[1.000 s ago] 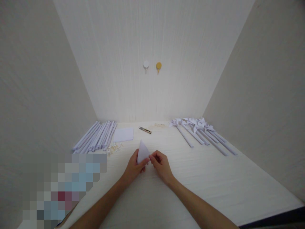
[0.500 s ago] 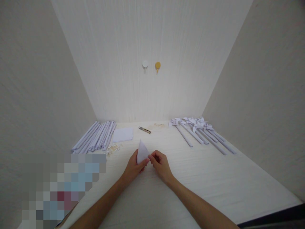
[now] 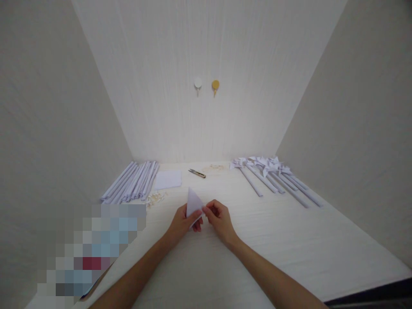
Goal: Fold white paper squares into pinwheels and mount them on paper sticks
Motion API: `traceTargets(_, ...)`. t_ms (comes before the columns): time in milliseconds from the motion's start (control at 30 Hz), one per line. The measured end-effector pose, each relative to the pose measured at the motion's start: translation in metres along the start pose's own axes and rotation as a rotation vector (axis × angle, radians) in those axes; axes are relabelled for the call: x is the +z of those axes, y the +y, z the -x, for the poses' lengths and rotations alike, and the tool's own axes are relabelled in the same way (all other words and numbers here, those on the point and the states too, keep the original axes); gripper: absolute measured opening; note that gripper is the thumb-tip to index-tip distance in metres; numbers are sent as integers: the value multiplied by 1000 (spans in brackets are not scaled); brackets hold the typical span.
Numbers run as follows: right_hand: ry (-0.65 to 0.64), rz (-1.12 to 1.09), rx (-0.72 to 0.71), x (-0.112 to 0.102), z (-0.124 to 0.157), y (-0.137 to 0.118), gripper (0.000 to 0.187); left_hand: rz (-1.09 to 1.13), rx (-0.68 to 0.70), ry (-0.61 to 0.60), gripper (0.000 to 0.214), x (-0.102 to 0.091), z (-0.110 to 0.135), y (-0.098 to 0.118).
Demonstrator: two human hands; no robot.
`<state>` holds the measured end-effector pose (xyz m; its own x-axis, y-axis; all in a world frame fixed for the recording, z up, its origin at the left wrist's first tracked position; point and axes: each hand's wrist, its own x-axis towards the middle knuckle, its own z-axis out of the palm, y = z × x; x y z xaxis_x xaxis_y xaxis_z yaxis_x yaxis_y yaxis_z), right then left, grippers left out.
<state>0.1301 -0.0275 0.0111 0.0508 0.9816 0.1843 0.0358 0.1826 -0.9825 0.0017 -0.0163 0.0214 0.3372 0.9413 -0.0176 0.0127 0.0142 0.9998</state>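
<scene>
A white sheet of paper folded into a triangle is held upright above the table, its point upward. My left hand grips its left and lower side, thumb across the front and fingers behind. At the right corner of the paper, my right hand pinches the edge between thumb and forefinger. Beyond the hands lie a pair of thread snips and a stack of white paper squares.
Rolled paper sticks lie bundled at the left, with small pale pieces beside them. Several paper pinwheels on sticks lie at the back right. Two hooks, one white and one yellow, hang on the wall. A blurred patch covers the lower left.
The left fingers beneath the paper have spread slightly, and the folded paper has tilted a little. The right hand stays pinched at its corner. The whole view has shifted slightly.
</scene>
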Motion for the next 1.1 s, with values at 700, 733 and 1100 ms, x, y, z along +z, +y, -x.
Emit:
traceTargets(700, -12, -124, 58, 0, -2, -5, 16, 79, -28, 35, 33, 1, 1, 2)
traceTargets(733, -12, -132, 52, 0, -2, -6, 15, 93, -40, 37, 33, 0, 1, 2)
traceTargets(1100, -36, -218, -103, -4, -3, -4, 19, 297, -118, 15, 34, -3, 2, 1)
